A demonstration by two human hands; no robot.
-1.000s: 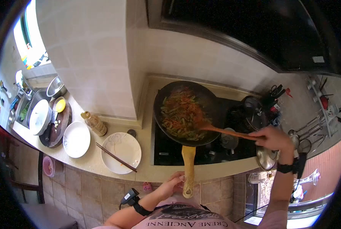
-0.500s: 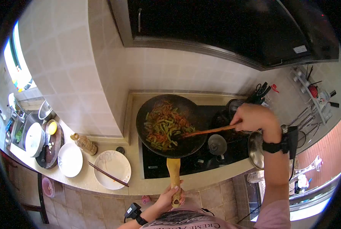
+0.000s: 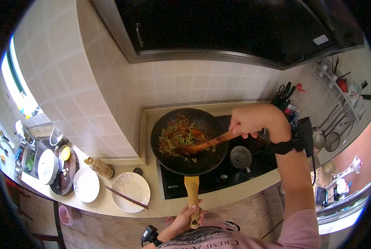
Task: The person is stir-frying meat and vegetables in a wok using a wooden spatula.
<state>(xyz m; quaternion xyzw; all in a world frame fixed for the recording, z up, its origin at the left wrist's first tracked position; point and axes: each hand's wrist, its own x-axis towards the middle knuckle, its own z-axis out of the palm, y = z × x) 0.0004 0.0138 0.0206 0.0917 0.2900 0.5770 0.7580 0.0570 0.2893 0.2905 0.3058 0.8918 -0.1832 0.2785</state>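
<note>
A dark wok sits on the black cooktop, with shredded orange and green vegetables spread over its left and middle. My left hand is closed around the wok's pale wooden handle at the near end. My right hand, above the wok's right rim, grips a wooden spatula. The spatula's blade rests among the vegetables in the lower middle of the wok.
Left on the counter are a plate with chopsticks across it, a white plate, a bottle and a cutting board. A grey metal cup stands right of the wok. A dark cabinet hangs above.
My right hand has moved left, pushing the spatula's blade further left into the vegetables. My left hand still holds the handle. The whole view has shifted slightly.
</note>
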